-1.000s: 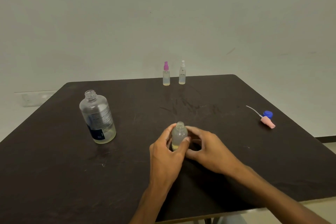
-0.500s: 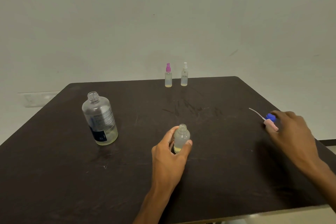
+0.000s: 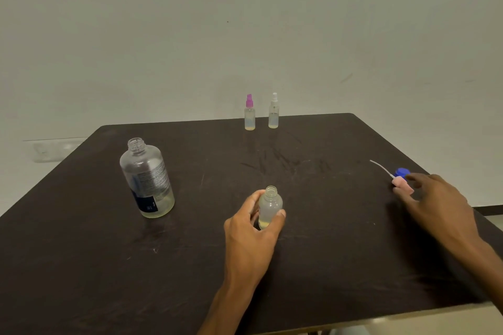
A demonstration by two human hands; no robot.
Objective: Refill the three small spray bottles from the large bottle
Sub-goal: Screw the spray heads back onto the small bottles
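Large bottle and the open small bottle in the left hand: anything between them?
Nothing; head view shows bare table between large bottle and small bottle.

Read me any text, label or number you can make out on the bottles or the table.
No text here is legible.
Large bottle: lines of fine print on the clear label and a dark panel with small marks, all too small and blurred to read.
Small open bottle held by the left hand: no readable text.

Dark scuffed surface [image 3: 326,239] carries a large clear uncapped bottle [image 3: 147,179], three small clear bottles [image 3: 269,208] [image 3: 249,114] [image 3: 273,112], pink sprayer head [image 3: 402,184], blue cap [image 3: 402,171].
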